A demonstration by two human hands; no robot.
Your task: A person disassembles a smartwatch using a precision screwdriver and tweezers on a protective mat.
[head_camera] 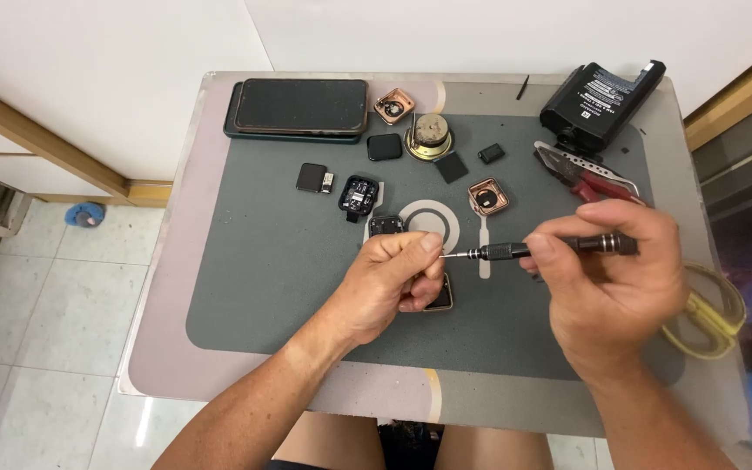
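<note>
Fingers of the left hand [389, 278] pinch a small watch case [439, 296]; the right hand [607, 261] grips a screwdriver [550, 248], tip at the pinch; dismantled parts lie on the surface [254, 261].

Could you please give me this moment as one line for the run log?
left hand: grips small watch case | right hand: holds precision screwdriver, tip at left fingers | surface: grey mat

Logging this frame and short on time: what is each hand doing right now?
Left hand: closed on a small watch case, mostly hidden by fingers.
Right hand: closed on a black precision screwdriver, tip toward the left hand.
</note>
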